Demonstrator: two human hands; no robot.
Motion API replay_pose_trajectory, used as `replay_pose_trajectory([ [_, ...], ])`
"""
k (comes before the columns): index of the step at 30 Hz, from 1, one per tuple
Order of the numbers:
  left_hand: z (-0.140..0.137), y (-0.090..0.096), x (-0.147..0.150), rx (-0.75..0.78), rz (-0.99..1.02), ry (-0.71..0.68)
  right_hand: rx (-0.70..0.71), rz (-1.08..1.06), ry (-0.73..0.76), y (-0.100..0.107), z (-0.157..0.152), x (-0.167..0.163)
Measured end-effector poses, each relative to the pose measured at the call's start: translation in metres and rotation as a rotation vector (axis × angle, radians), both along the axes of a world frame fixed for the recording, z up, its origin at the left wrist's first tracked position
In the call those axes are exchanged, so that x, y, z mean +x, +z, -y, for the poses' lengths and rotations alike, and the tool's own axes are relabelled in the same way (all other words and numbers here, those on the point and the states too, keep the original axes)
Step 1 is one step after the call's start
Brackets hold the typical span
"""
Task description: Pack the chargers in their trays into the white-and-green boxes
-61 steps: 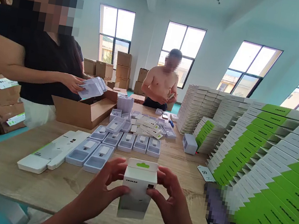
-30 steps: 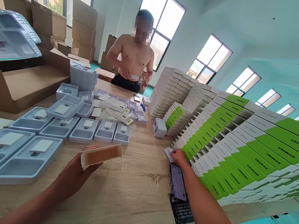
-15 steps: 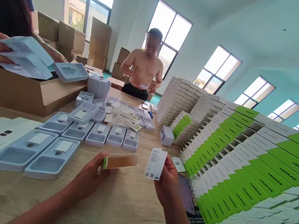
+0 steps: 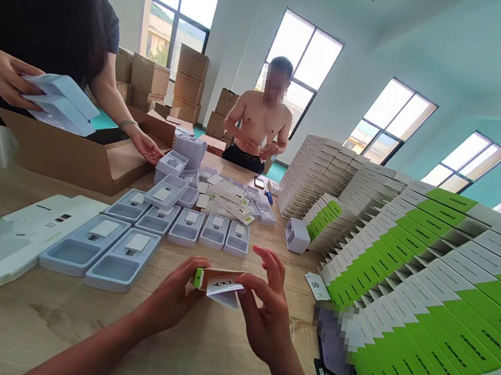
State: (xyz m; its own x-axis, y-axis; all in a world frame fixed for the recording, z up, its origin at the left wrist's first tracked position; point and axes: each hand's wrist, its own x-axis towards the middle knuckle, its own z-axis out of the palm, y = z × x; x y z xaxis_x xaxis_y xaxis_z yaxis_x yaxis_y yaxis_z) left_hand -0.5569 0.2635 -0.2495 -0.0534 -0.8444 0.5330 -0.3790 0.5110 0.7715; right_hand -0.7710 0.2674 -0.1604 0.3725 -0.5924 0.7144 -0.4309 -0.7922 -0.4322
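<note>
Your two hands meet above the bench [image 4: 183, 362], forearms reaching in from the near side. Your left hand [image 4: 175, 293] is curled around the left end of a small carton [image 4: 205, 277], fingers on top and thumb below, with the carton's brown inside showing towards you. Your right hand [image 4: 267, 318] pinches a folded leaflet [image 4: 223, 288] between thumb and forefinger, its other fingers raised; the leaflet sits at the carton's open side, how far in you cannot tell. Beyond your left hand, pale trays [image 4: 114, 272] stand on the bench, the two nearest each bearing a white block [image 4: 139, 242] in the far compartment. Past them stands an open cardboard box [image 4: 68, 154]; stacked white-and-green boxes [image 4: 441, 309] line your right.
</note>
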Motion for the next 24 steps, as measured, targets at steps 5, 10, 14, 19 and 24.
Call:
replay_pose_trajectory([
  [5,0.002,-0.003,0.004,-0.06,-0.021,0.042,-0.103,-0.026,0.003,-0.008,-0.003,-0.01],
  [10,0.002,0.001,0.007,-0.118,-0.025,0.049,-0.093,0.28,-0.031,-0.019,0.003,-0.013],
  [14,0.002,0.004,0.009,-0.131,-0.02,0.069,-0.116,0.301,-0.094,-0.026,0.004,-0.008],
  [19,0.009,0.0,0.011,-0.127,-0.024,0.148,-0.429,-0.003,-0.041,-0.027,-0.017,0.005],
  [24,0.013,-0.003,0.011,-0.142,0.016,0.177,-0.214,-0.396,0.005,-0.018,-0.025,0.032],
])
